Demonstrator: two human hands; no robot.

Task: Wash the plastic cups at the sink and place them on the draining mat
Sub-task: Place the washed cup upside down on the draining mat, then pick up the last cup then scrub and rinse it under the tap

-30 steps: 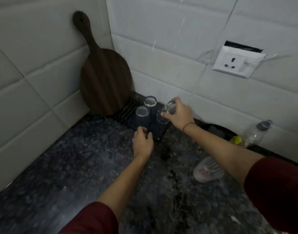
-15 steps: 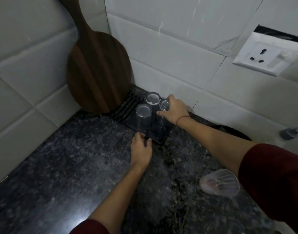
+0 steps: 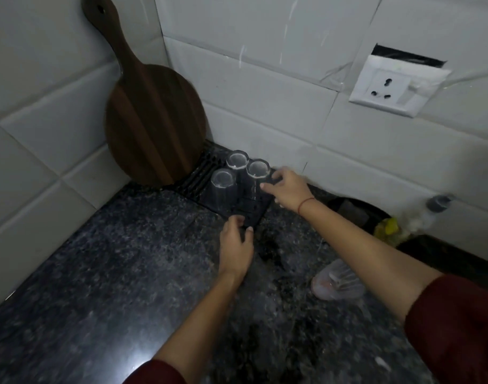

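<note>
Cup [image 3: 258, 173] now set on draining mat [image 3: 252, 209], right hand [image 3: 288, 189] fingers spread beside, left hand [image 3: 235, 245] fingers pinching mat

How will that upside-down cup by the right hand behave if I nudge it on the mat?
Probably light and tippy: the cup is clear plastic and taller than wide. It stands mouth down on the textured draining mat, so a push may catch and topple it rather than slide it. The back cup stands almost against it and could get knocked.

We see a home kitchen: tiled walls [image 3: 265, 101], a dark granite counter [image 3: 112, 273], a wooden chopping board [image 3: 154, 120], a wall socket [image 3: 389, 87].
</note>
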